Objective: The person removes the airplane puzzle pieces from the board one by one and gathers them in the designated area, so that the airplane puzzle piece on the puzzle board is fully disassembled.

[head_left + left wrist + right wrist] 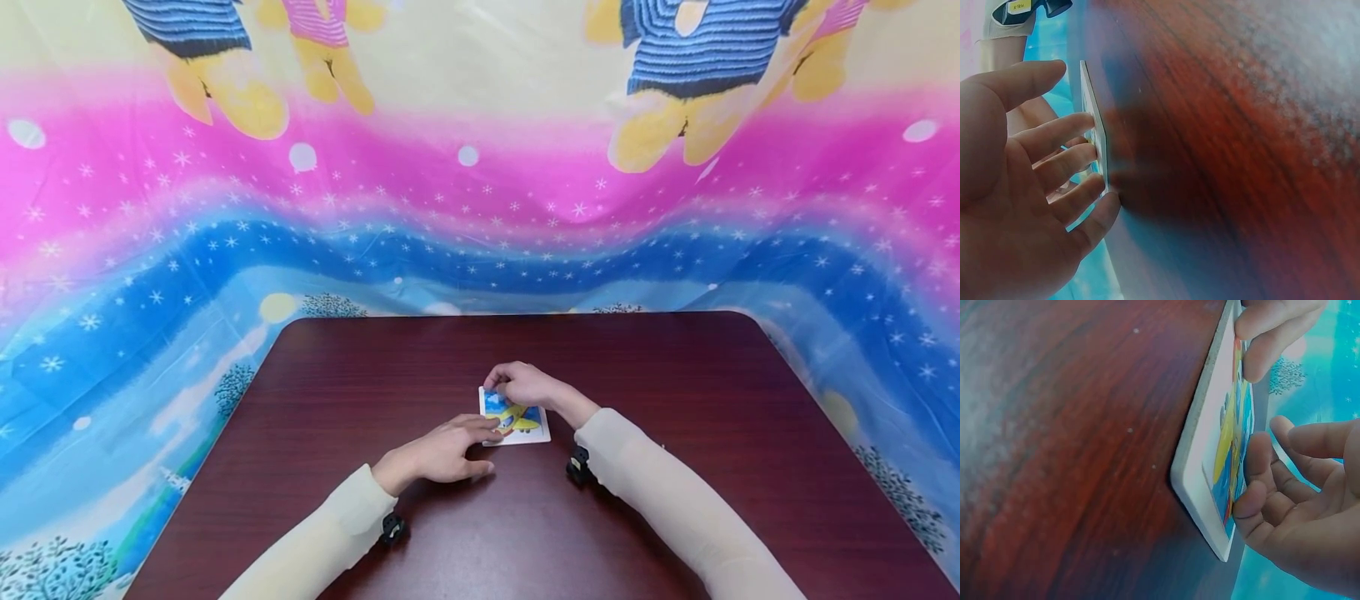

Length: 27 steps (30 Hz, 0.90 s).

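A small, thin square picture board (pixel 536 437) lies on the table with its white border showing. Printed on it is a yellow airplane against blue sky with white clouds. My left hand (pixel 446 450) comes in from the near left, its fingers extended and their tips resting on the board's left side; the thumb stays apart from it. Over the board's far edge bends my right hand (pixel 528 385). In the right wrist view, the bent fingers (pixel 1250 503) of that hand sit right at the picture's surface. I cannot tell whether its thumb and index finger pinch anything.
The dark reddish-brown table (pixel 360 367) has rounded far corners. A printed cloth (pixel 465 242) with snowflakes and cartoon figures hangs behind it and down both sides. Small black devices (pixel 577 465) are strapped at both wrists, over pale sleeves (pixel 660 492).
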Each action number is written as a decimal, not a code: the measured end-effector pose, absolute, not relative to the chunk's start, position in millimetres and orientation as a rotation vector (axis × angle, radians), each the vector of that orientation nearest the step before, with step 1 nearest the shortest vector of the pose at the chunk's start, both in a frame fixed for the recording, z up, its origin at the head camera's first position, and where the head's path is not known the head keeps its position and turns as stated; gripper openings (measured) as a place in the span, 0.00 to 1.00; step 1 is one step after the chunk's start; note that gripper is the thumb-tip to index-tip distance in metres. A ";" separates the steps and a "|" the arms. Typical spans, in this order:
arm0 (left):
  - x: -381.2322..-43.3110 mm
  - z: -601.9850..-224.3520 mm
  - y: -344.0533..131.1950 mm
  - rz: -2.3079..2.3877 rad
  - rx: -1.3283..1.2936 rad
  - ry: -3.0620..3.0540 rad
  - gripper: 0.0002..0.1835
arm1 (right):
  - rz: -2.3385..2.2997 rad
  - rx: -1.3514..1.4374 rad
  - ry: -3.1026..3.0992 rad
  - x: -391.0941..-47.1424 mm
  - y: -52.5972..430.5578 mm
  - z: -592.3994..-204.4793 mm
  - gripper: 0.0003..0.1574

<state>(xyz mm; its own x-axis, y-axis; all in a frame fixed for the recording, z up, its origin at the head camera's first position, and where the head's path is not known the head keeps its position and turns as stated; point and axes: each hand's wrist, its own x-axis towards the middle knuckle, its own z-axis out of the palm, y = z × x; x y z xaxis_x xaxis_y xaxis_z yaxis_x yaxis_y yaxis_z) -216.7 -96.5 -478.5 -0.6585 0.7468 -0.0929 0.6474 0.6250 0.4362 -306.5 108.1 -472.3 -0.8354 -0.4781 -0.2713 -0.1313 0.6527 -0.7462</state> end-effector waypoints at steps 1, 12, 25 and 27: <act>-216.7 -478.7 -96.5 0.541 1.129 2.581 0.27 | -1.043 -0.479 2.420 -306.4 108.0 -472.1 0.14; -216.2 -475.6 -95.2 0.520 1.093 2.571 0.27 | -1.113 -0.469 2.325 -310.2 108.3 -475.1 0.15; -215.9 -475.3 -94.6 0.520 1.074 2.570 0.27 | -1.130 -0.444 2.301 -311.5 106.7 -476.9 0.15; -215.7 -475.4 -94.8 0.520 1.079 2.569 0.27 | -1.132 -0.449 2.302 -310.9 107.0 -476.8 0.15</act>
